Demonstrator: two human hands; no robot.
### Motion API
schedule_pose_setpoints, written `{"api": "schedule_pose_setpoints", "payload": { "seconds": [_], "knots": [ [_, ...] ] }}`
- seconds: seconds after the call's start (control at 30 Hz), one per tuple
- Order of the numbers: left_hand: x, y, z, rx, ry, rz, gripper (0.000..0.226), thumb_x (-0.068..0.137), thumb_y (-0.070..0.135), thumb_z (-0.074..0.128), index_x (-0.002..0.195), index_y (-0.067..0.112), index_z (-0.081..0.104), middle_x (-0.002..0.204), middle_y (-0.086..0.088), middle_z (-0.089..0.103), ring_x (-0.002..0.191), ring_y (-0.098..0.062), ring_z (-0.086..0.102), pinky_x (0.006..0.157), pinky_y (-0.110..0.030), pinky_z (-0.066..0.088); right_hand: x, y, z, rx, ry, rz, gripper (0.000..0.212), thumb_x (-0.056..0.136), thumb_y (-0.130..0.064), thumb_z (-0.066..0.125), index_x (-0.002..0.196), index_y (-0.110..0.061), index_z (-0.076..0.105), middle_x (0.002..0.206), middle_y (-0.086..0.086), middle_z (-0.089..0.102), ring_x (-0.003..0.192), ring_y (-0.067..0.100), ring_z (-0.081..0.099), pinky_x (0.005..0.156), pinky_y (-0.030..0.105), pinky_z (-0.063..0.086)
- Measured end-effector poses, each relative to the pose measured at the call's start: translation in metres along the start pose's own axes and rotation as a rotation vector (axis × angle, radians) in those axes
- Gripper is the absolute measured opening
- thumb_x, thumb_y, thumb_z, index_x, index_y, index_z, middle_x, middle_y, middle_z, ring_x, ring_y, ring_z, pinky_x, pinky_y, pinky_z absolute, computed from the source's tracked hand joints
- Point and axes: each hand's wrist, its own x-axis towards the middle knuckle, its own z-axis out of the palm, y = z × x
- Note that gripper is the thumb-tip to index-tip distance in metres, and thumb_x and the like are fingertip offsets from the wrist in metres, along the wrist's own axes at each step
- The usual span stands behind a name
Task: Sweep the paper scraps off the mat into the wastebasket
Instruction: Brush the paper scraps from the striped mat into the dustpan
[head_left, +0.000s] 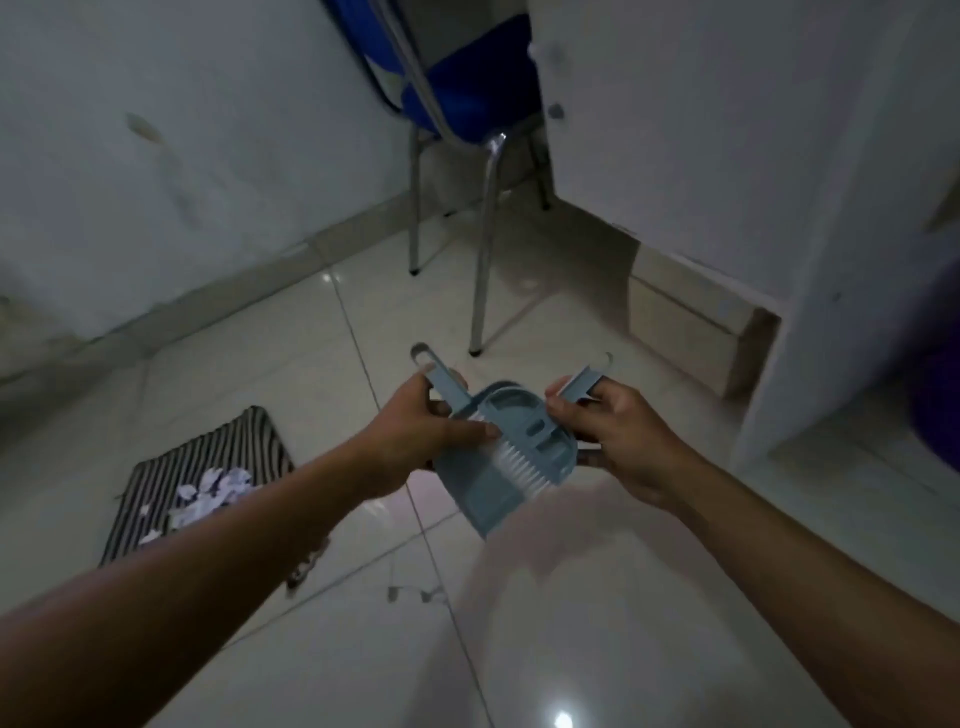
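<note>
Two hands, left (415, 431) and right (618, 441), tight on dustpan set (519, 447); mat (208, 452) partly forearm-hidden.

Scraps (213, 491) on mat (228, 436), left of what seems a dustpan (478, 504).

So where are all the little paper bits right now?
In the head view the paper scraps lie heaped on the striped mat, on the floor at the lower left, off to the left of the dustpan and brush set.
</note>
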Motion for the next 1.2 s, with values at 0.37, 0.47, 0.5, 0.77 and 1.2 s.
{"api": "schedule_pose_setpoints", "payload": {
  "seconds": [0.37, 0.47, 0.5, 0.77, 1.2],
  "knots": [
    [-0.050, -0.169, -0.124, -0.315, 0.107, -0.225, 0.047, 0.091, 0.021, 0.074, 0.131, 0.025, 0.048, 0.112, -0.007, 0.074, 0.096, -0.023, 0.074, 0.072, -0.045, 0.063, 0.011, 0.047, 0.113, -0.327, 0.024, 0.192, 0.017, 0.090, -0.014, 0.066, 0.104, -0.004, 0.064, 0.095, 0.019, 0.073, 0.080, 0.030, 0.070, 0.073, 0.043, 0.058],
    [-0.055, -0.214, -0.171, -0.403, 0.186, -0.237, 0.036, 0.095, 0.023, 0.071, 0.123, 0.025, 0.049, 0.109, -0.002, 0.072, 0.094, -0.021, 0.072, 0.074, -0.047, 0.063, 0.029, 0.046, 0.163, -0.439, -0.006, 0.201, 0.016, 0.089, -0.014, 0.067, 0.102, -0.005, 0.065, 0.093, 0.018, 0.073, 0.079, 0.030, 0.069, 0.070, 0.040, 0.057],
    [-0.054, -0.226, -0.188, -0.422, 0.225, -0.239, 0.035, 0.096, 0.025, 0.070, 0.123, 0.023, 0.048, 0.109, -0.003, 0.071, 0.093, -0.022, 0.071, 0.074, -0.048, 0.063, 0.037, 0.045, 0.181, -0.479, -0.023, 0.201, 0.016, 0.089, -0.014, 0.067, 0.102, -0.006, 0.065, 0.093, 0.018, 0.073, 0.079, 0.030, 0.069, 0.071, 0.041, 0.058],
    [-0.055, -0.265, -0.299, -0.567, 0.429, -0.284, 0.035, 0.100, 0.037, 0.062, 0.131, 0.027, 0.049, 0.112, -0.004, 0.066, 0.092, -0.023, 0.066, 0.056, -0.033, 0.058, 0.113, 0.016, 0.341, -0.894, -0.262, 0.140, 0.016, 0.089, -0.020, 0.067, 0.105, -0.019, 0.062, 0.092, 0.005, 0.073, 0.082, 0.021, 0.072, 0.076, 0.039, 0.058],
    [-0.057, -0.335, -0.399, -0.386, 0.669, -0.391, 0.027, 0.097, 0.030, 0.068, 0.117, 0.015, 0.057, 0.106, -0.007, 0.067, 0.091, -0.020, 0.065, 0.066, -0.032, 0.054, 0.233, 0.134, 0.451, -1.214, -0.635, -0.190, 0.015, 0.091, -0.031, 0.063, 0.105, -0.024, 0.064, 0.099, 0.000, 0.070, 0.089, 0.018, 0.066, 0.080, 0.040, 0.055]
  ]
}}
